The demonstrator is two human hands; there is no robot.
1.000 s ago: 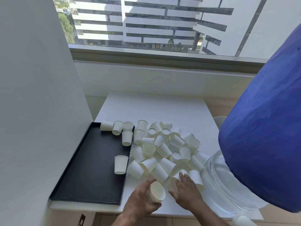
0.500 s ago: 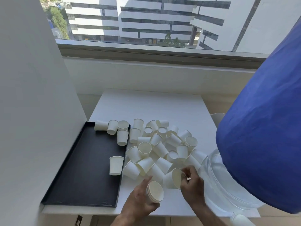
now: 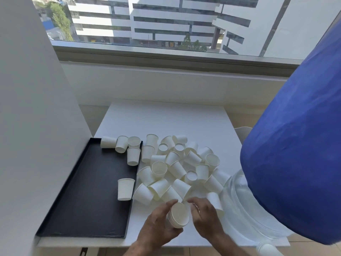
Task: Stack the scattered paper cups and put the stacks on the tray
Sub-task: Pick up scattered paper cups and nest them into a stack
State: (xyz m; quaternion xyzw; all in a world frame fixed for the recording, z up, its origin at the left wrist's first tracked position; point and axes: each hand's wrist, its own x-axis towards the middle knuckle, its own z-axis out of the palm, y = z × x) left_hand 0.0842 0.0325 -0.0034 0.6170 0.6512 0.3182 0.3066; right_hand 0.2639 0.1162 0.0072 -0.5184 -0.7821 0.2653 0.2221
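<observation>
My left hand (image 3: 158,224) grips a short stack of white paper cups (image 3: 179,215) tilted with its mouth toward me, just above the table's near edge. My right hand (image 3: 204,217) sits right beside the stack's rim, fingers loosely curled, with nothing seen in it. Beyond both hands, a pile of loose white cups (image 3: 180,169) lies tumbled on the white table (image 3: 166,119). The black tray (image 3: 83,191) lies at the left. One upright cup (image 3: 125,189) stands on it, and several cups (image 3: 120,145) rest at its far right corner.
A large clear water bottle (image 3: 239,204) under a blue cover (image 3: 295,145) crowds the table's right side, touching the pile. A white wall panel (image 3: 33,126) stands close along the tray's left. A window sill runs behind the table.
My right hand lifted a cup from the pile's near edge and brought it to the stack in my left hand. That cup is no longer in my right hand.
</observation>
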